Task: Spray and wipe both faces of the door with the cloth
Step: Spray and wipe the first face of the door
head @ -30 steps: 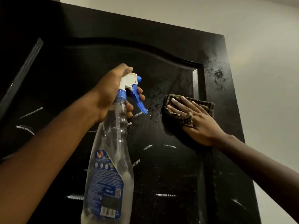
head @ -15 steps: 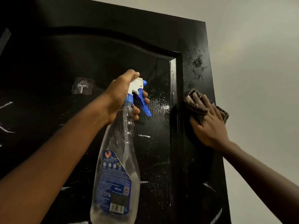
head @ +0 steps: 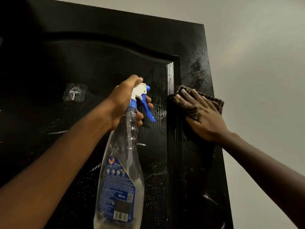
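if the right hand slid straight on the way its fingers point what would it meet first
Likely the raised moulding on the door, just up-left of the right hand and the cloth under it; depth is unclear.

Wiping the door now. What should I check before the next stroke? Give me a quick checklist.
1. The cloth flat under the right hand: ok, straight fingers press it on the door near its right edge.
2. Grip on the bottle: ok, the left hand wraps its neck.
3. Strip above the cloth wiped: not ok, droplets show there.
4. The hook out of the stroke's way: ok, it sits left of the bottle.
5. Liquid left in the bottle: cannot tell.
6. The door's other face: cannot tell, hidden.
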